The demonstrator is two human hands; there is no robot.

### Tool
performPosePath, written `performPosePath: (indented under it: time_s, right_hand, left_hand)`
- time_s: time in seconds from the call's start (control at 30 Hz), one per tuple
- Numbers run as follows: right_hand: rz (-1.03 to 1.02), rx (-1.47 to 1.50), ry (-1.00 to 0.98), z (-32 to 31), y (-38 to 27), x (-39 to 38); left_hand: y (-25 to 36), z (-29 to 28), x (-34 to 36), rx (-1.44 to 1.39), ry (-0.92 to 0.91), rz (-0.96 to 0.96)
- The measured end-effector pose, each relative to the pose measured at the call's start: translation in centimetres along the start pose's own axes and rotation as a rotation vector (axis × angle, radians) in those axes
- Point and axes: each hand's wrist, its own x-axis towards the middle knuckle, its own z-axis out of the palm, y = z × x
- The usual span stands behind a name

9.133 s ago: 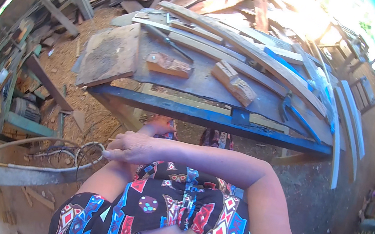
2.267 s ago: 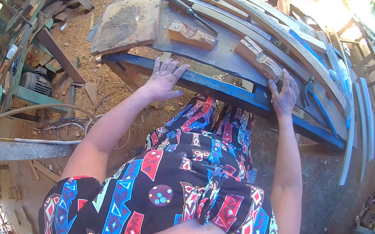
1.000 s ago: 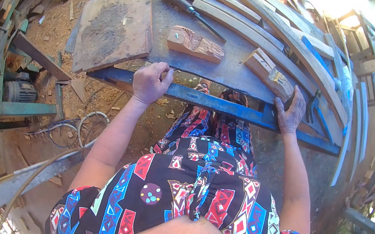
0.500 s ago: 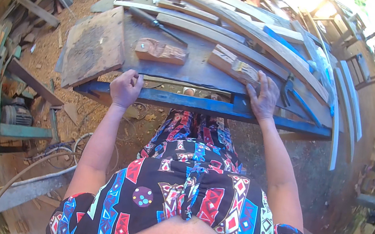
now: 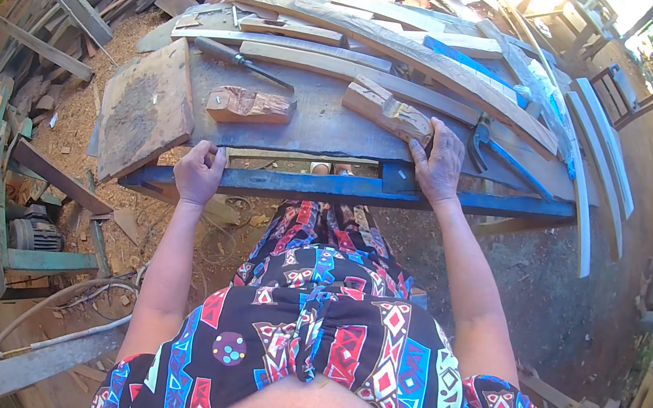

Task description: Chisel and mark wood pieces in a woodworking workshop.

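My right hand [image 5: 439,170] is at the right end of a notched wooden block [image 5: 385,109], its thumb along the near side and its fingers at the end. The block lies on the dark wooden bench [image 5: 313,132]. My left hand [image 5: 199,171] rests at the bench's blue front rail [image 5: 294,188] with its fingers curled closed; whatever they may hold is hidden. A second carved wooden block [image 5: 250,107] lies between my hands, towards the left. Behind it is a dark-handled chisel-like tool [image 5: 238,60]. A claw hammer [image 5: 509,159] with a blue handle lies right of my right hand.
Long curved wooden strips [image 5: 389,45] lie across the back of the bench. A thick slab [image 5: 149,111] leans at its left end. Pale strips [image 5: 597,156] stick out past the right end. A motor [image 5: 36,231] stands at lower left, near a hose [image 5: 33,308].
The view has shifted, so the bench and its things appear further left. My hands keep their places at the rail and the notched block.
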Motion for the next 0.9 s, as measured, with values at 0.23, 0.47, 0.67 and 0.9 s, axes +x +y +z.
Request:
performPosePath:
  time_s: [0.23,0.47,0.67,0.9]
  right_hand:
    - [0.009,0.004,-0.024,-0.1,-0.1,0.0]
    - [0.008,0.001,-0.014,-0.1,0.0,-0.1]
    - [0.0,0.018,-0.006,0.2,-0.3,0.0]
    - [0.038,0.016,-0.026,-0.5,0.0,-0.3]
  left_hand:
    - [0.1,0.0,0.0,-0.02,0.031,0.013]
    - [-0.9,0.5,0.5,-0.372,0.159,-0.058]
    - [3.3,-1.4,4.9,-0.144,0.179,0.164]
    - [2.9,3.9,7.1,-0.094,0.094,0.092]
